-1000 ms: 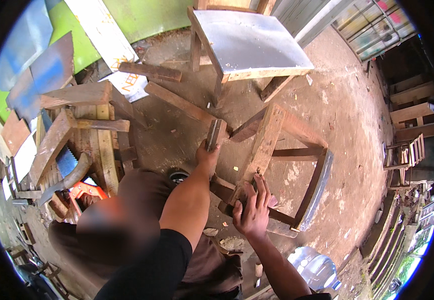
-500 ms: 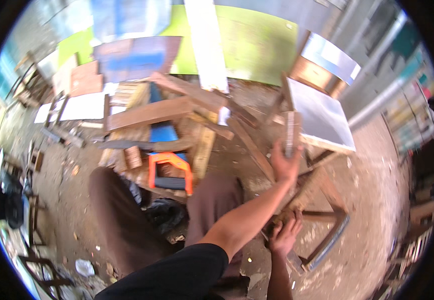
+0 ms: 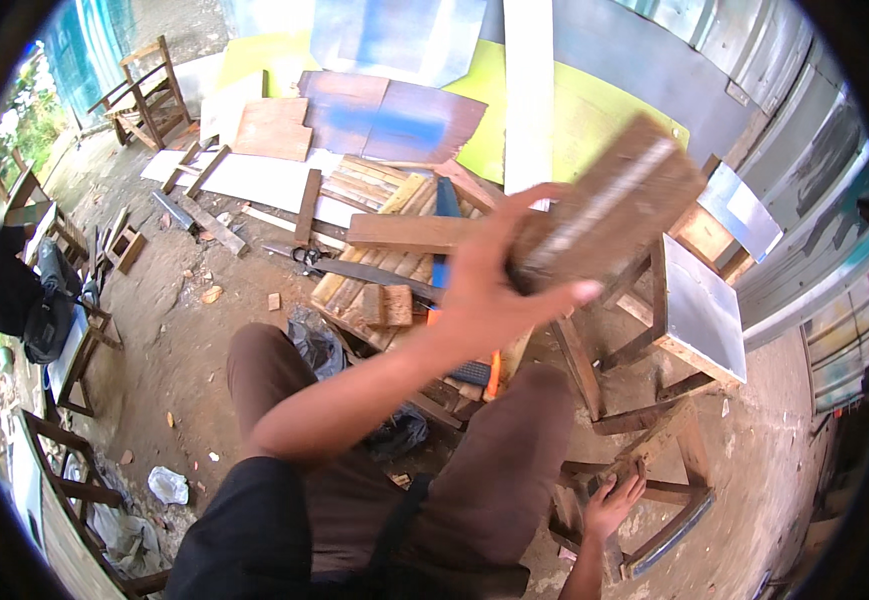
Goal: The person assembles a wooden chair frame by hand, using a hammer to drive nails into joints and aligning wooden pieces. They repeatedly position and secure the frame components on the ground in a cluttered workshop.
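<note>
My left hand (image 3: 479,280) has just come up with the wooden block (image 3: 614,205), raising it high in front of me, close to my eyes and blurred by the movement. Fingers wrap its far side and the thumb presses along the near one, so I have it firmly grasped. As I judge it, the block is now the part I am handling, while the wooden frame (image 3: 651,440) is merely being steadied.

My right hand (image 3: 612,505) rests on that frame, below and to the right of the left hand, fingers laid over a beam; whether it pinches anything underneath, I cannot tell.

Half a second ago the block was lower and farther off, just above my right hand; now the two are well apart, and my left forearm crosses over my lap. The right hand has stayed at the frame. My view has swung left, too, bringing in more ground and a wooden chair (image 3: 144,95) far beyond the left hand. Below the left hand, the orange-handled saw (image 3: 495,375) is partly hidden by my forearm; to its left lies the slatted wood (image 3: 339,293), with a brown plank (image 3: 404,232) across it. The grey-topped chair (image 3: 699,300) stands right of the left hand.
</note>
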A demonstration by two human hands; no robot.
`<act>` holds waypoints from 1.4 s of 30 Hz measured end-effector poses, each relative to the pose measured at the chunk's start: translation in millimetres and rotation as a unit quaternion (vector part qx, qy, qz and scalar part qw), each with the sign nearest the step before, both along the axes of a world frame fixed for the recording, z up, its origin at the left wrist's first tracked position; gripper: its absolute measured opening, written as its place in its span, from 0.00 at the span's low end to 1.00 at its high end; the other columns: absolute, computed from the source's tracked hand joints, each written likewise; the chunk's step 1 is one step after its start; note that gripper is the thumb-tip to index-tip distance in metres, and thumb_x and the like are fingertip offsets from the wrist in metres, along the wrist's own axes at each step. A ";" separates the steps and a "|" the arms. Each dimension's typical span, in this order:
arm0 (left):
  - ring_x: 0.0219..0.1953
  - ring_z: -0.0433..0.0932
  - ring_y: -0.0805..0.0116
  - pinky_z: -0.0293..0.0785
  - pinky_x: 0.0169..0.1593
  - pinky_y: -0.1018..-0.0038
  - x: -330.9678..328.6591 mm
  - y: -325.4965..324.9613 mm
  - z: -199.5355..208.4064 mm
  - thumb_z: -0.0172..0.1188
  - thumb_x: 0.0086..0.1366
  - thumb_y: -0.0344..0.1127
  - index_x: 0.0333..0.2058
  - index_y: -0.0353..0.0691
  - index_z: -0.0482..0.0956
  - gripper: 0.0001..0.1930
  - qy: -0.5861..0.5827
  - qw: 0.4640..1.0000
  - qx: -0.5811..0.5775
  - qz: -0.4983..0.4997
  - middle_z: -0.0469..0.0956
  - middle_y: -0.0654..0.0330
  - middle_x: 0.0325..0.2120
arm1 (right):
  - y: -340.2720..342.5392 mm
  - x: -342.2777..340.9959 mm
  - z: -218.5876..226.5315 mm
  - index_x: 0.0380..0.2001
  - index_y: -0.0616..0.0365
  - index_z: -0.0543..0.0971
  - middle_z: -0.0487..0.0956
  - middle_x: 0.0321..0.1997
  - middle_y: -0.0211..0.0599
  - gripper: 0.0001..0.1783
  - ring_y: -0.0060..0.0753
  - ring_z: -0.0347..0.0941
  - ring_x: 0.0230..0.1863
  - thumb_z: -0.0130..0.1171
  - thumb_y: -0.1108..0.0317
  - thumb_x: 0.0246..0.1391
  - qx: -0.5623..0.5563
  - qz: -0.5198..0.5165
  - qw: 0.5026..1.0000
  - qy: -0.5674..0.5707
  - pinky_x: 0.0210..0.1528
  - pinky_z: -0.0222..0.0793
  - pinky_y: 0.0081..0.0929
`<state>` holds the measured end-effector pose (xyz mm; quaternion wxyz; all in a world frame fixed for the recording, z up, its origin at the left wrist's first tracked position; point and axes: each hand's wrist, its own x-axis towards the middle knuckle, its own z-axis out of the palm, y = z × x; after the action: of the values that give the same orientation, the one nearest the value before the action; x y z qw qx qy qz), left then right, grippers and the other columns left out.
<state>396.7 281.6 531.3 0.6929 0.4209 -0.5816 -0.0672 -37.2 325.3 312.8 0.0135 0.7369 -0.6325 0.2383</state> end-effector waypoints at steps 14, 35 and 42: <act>0.50 0.81 0.62 0.79 0.50 0.69 201.5 140.6 -112.8 0.65 0.70 0.38 0.68 0.34 0.66 0.33 0.309 0.912 0.208 0.173 0.80 0.46 0.52 | -88.3 165.9 154.8 0.53 0.66 0.77 0.79 0.54 0.46 0.14 0.42 0.75 0.58 0.54 0.72 0.68 -0.081 0.201 0.934 -0.285 0.58 0.71 0.36; 0.40 0.85 0.52 0.85 0.45 0.58 185.6 109.8 -101.6 0.35 0.77 0.63 0.64 0.35 0.68 0.37 0.606 0.752 0.228 -0.124 0.81 0.43 0.50 | -252.9 324.1 73.0 0.56 0.59 0.78 0.80 0.56 0.56 0.29 0.58 0.75 0.61 0.68 0.54 0.57 0.249 0.224 0.940 0.061 0.62 0.69 0.47; 0.44 0.83 0.54 0.83 0.51 0.59 174.6 102.6 -93.7 0.43 0.78 0.57 0.57 0.35 0.71 0.29 0.645 0.744 0.113 -0.131 0.81 0.45 0.42 | -256.0 318.9 52.4 0.53 0.64 0.77 0.81 0.51 0.61 0.21 0.62 0.77 0.55 0.60 0.59 0.65 0.224 0.288 0.931 -0.022 0.57 0.71 0.48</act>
<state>571.3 384.2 437.6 0.8344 0.2722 -0.0329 -0.4781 281.7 69.2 365.2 -0.2351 0.8660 -0.4299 0.0999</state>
